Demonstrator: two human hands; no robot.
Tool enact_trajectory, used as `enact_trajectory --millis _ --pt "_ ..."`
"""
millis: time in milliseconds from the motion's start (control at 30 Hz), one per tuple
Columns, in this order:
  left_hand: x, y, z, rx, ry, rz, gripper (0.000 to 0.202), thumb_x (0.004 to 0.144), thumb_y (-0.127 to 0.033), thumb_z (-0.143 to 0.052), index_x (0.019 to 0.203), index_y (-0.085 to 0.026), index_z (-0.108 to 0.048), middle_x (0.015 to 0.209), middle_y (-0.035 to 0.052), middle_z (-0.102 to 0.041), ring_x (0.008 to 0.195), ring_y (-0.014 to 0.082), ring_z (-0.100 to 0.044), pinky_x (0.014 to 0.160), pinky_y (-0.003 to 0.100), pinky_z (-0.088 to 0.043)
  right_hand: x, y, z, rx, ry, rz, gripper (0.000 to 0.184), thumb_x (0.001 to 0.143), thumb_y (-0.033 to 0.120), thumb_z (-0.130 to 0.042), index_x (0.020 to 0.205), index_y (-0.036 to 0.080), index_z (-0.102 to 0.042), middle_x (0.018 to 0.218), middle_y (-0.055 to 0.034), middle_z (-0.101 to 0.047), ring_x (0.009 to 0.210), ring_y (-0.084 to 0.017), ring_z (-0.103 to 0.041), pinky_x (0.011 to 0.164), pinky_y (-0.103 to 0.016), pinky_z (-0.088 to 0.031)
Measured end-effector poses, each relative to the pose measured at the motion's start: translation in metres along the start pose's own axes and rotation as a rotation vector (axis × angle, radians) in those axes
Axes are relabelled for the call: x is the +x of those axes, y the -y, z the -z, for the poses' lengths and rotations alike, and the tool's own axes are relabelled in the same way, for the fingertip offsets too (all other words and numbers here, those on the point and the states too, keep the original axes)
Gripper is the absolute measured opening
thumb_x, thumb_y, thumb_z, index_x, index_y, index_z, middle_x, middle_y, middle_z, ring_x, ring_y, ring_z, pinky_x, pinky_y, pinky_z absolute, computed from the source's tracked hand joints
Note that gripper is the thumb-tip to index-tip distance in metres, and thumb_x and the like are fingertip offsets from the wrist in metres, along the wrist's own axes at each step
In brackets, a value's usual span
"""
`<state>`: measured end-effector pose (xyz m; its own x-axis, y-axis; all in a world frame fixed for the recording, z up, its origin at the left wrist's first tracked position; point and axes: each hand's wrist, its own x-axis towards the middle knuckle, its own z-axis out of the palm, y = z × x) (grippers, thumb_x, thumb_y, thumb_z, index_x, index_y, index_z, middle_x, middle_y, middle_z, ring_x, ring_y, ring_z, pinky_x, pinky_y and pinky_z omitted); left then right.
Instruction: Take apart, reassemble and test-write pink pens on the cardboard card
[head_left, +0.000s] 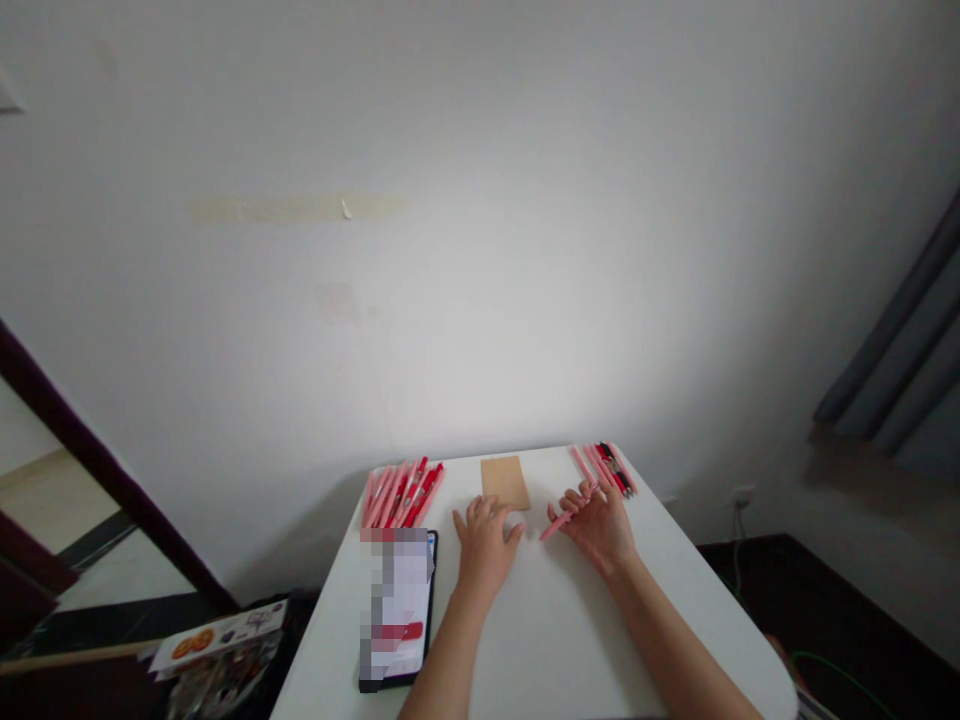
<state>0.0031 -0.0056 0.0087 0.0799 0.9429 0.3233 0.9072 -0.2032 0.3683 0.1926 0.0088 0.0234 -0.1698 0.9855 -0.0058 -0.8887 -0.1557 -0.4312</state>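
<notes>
My left hand [484, 542] lies flat on the white table [540, 630], fingers spread, just below a small brown card [505, 481]. My right hand [597, 522] is curled around a pink pen [556, 525] whose tip points left and down toward the table. Behind that hand, at the far right of the table, lies a small group of pink, red and black pens [606, 467]. A larger pile of pink and red pens [401, 493] lies at the far left of the table.
A dark tablet [397, 610] with a lit screen lies on the table's left side, below the larger pile. A printed box [217, 635] sits on the floor at left. Grey curtains [900, 350] hang at right. A plain wall stands behind the table.
</notes>
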Motion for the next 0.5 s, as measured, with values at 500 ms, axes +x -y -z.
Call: enact_trajectory --millis 500 --pt "-0.0005 0.0043 -0.002 0.153 -0.026 0.023 0.038 0.087 -0.038 -0.051 0.123 -0.029 -0.054 0.132 0.0064 -0.055 0.13 0.0299 -0.039 0.11 0.066 -0.021 0.0055 -0.0032 0.0044 -0.195 -0.059 0.114 0.025 0.076 0.049 -0.067 0.082 0.025 -0.062 0.063 0.0075 -0.053 0.059 -0.01 -0.052 0.095 -0.048 -0.049"
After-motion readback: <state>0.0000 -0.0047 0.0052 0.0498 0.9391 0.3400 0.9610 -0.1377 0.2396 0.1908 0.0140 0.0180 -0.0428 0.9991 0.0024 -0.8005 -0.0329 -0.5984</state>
